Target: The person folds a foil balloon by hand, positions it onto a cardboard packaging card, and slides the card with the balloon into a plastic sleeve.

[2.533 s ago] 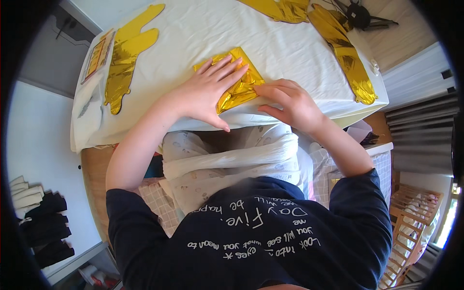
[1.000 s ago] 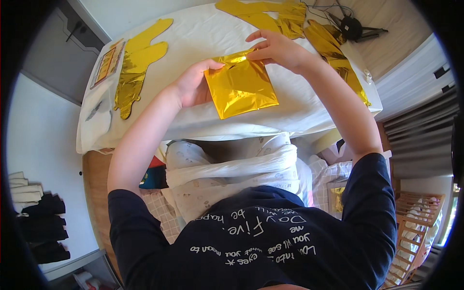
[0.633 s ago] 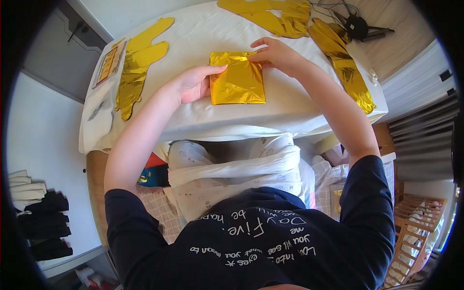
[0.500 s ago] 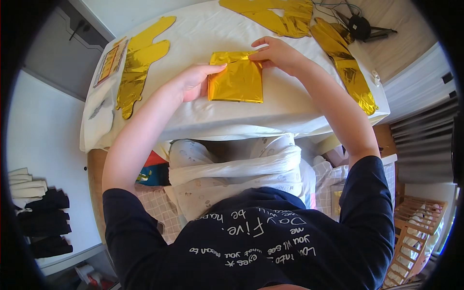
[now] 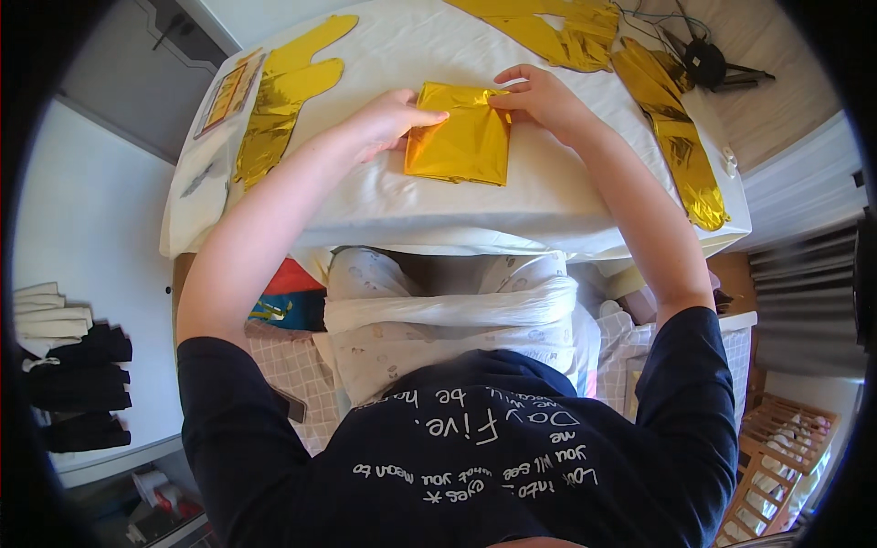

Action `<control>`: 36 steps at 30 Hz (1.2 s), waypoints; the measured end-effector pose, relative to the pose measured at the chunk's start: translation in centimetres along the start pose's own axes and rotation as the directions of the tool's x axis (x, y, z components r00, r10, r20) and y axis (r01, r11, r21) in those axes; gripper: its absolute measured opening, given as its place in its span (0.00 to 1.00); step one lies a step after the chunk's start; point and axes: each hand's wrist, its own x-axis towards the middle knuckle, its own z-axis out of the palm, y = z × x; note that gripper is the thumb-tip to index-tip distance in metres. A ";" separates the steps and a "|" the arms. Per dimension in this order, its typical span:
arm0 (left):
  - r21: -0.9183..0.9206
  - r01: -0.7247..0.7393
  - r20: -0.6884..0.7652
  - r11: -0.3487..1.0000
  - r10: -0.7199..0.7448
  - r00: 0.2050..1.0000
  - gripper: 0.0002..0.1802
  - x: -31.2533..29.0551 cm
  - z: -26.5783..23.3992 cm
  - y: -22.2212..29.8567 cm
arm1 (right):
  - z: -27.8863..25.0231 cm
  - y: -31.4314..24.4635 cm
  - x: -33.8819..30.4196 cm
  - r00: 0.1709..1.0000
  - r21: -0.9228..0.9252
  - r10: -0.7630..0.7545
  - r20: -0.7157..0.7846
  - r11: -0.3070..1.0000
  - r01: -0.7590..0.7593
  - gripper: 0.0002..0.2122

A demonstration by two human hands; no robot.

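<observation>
The left hand (image 5: pixel 391 123) pinches the left side of a folded square of shiny gold foil (image 5: pixel 459 148); the right hand (image 5: pixel 541 102) pinches its upper right corner. It is near the middle of the white-clothed desk's (image 5: pixel 571 203) front edge.

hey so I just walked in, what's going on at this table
A person in a dark T-shirt is handling a folded gold foil square at the white-covered table. The left hand grips its left edge, thumb on top, while the right hand pinches its upper right corner. More gold foil pieces lie spread out around them on the cloth.
</observation>
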 end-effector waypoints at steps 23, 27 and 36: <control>0.790 -0.550 0.296 0.272 0.616 0.730 0.45 1.6 1.5 -4.2 | 0.0 -0.1 1.6 0.998 -0.324 -0.050 0.023 0.944 0.055 0.20; 0.818 -0.528 0.298 0.227 0.618 0.727 0.47 1.4 1.6 -4.4 | -0.6 -1.2 1.8 0.995 -0.254 0.027 0.097 0.967 -0.002 0.20; 0.811 -0.525 0.292 0.258 0.599 0.745 0.48 1.2 1.7 -4.0 | -1.6 -0.9 2.0 0.996 -0.348 -0.056 0.067 0.935 0.075 0.18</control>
